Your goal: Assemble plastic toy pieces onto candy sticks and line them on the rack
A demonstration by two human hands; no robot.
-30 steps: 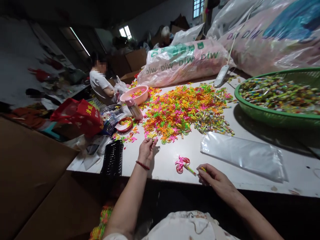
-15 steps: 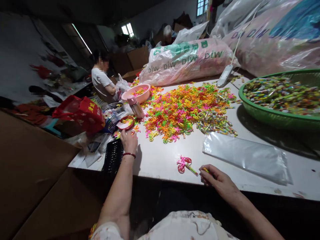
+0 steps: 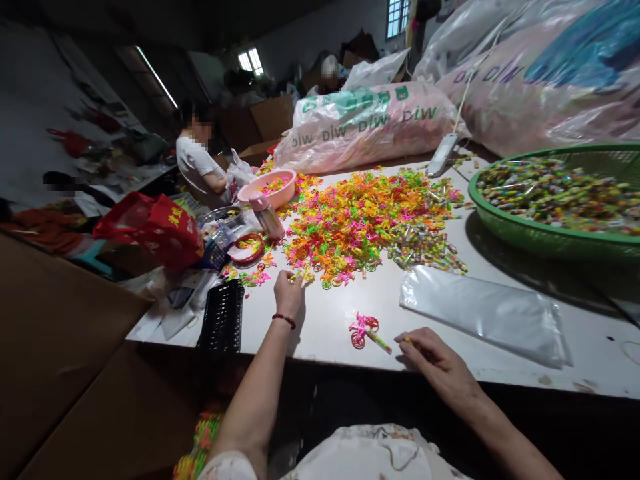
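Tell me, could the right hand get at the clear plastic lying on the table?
Probably yes: the clear plastic lies close beyond the right hand, and nothing is seen standing between them. The small yellow thing that the hand seems to pinch might hinder a grip, though.

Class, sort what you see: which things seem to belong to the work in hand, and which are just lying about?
Probably the work:
heap of plastic pieces, left hand at its edge
small yellow item in the right hand
pink and red pieces, patterned tube, lying between the hands

Probably just lying about:
red bag
flask
power strip
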